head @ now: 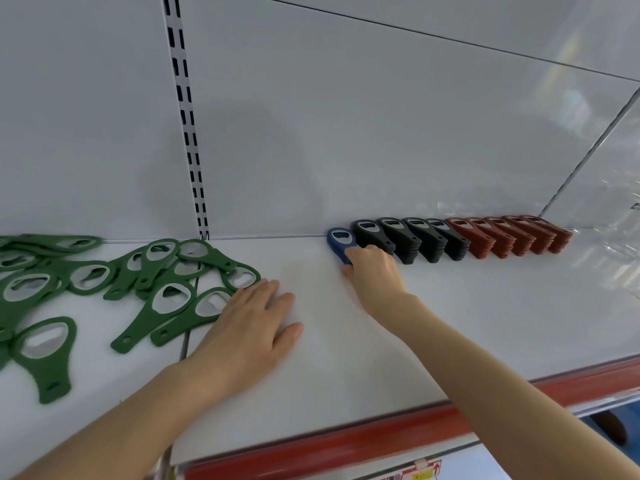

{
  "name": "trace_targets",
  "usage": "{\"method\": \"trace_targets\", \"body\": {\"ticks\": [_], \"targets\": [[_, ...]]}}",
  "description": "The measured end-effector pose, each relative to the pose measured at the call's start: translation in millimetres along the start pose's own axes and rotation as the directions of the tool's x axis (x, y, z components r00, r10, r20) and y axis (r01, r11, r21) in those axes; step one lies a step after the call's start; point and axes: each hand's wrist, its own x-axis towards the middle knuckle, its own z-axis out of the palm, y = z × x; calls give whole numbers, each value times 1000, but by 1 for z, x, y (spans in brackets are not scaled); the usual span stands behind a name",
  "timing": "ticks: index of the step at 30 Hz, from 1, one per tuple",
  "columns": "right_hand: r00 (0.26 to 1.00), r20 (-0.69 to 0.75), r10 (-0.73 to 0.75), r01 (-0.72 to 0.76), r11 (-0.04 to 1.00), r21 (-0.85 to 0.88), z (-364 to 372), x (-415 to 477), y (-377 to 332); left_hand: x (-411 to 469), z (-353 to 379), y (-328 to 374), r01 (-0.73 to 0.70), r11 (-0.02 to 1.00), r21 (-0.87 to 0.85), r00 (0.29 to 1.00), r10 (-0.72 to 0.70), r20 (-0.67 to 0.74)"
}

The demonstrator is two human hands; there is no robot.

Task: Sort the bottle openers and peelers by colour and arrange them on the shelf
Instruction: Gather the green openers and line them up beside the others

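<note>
Along the back edge of the shelf [450,306], red openers [509,239] and black openers [408,239] stood sorted, the right hand [375,271] gripped a blue opener [341,241] beside them, the left hand [252,317] lay flat and empty, and green openers [156,282] sprawled loose leftward, so the job seemed half done; no writing was legible.

Flat green openers [143,322] are scattered at nine o'clock on the shelf [485,323]. A blue opener [341,241] is leaned at the back; black openers [408,239], then red openers [509,237], are ranked toward three o'clock.
</note>
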Motion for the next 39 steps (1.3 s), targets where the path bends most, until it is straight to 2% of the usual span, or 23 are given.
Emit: {"method": "trace_targets", "body": {"ticks": [12, 26, 39], "targets": [[1000, 14, -28, 27, 997, 77, 0, 0, 8, 0, 1, -1, -16, 998, -53, 999, 15, -31], [996, -70, -57, 64, 993, 103, 4, -1, 13, 1, 2, -2, 2, 1000, -21, 999, -2, -32], [993, -11, -120, 121, 990, 71, 0, 3, 21, -1, -4, 3, -23, 1000, 3, 1000, 23, 6]]}}
